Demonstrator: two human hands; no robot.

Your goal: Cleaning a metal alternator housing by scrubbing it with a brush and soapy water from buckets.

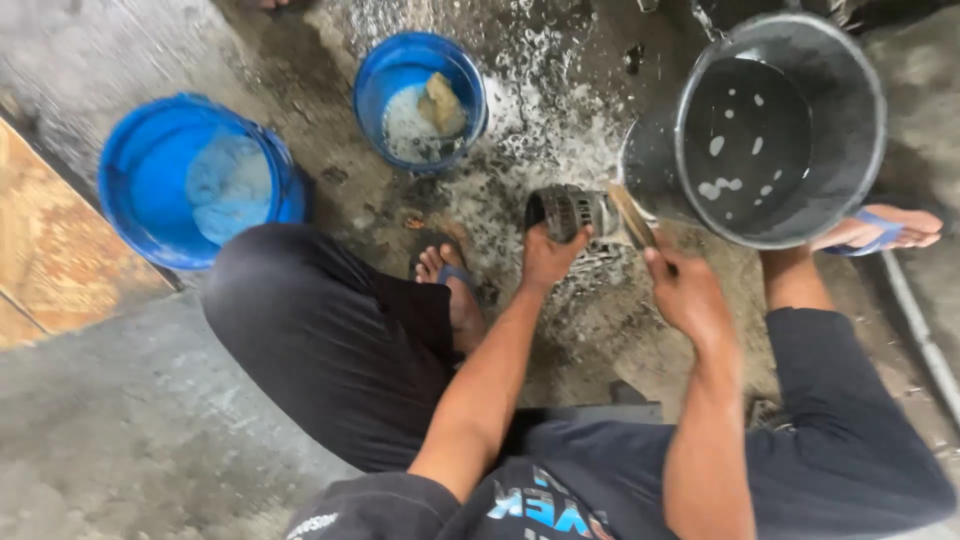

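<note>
A squatting person's left hand (pixel 552 255) clamps around a dark, ribbed metal part (pixel 572 211) on the wet, soapy concrete floor (pixel 150 440), while the right hand (pixel 688 295) closes on the handle of a brush (pixel 632 216) laid against the part. A grey bucket (pixel 780 130) stands just beyond; two blue buckets (pixel 195 180) (pixel 420 98) sit to the left.
</note>
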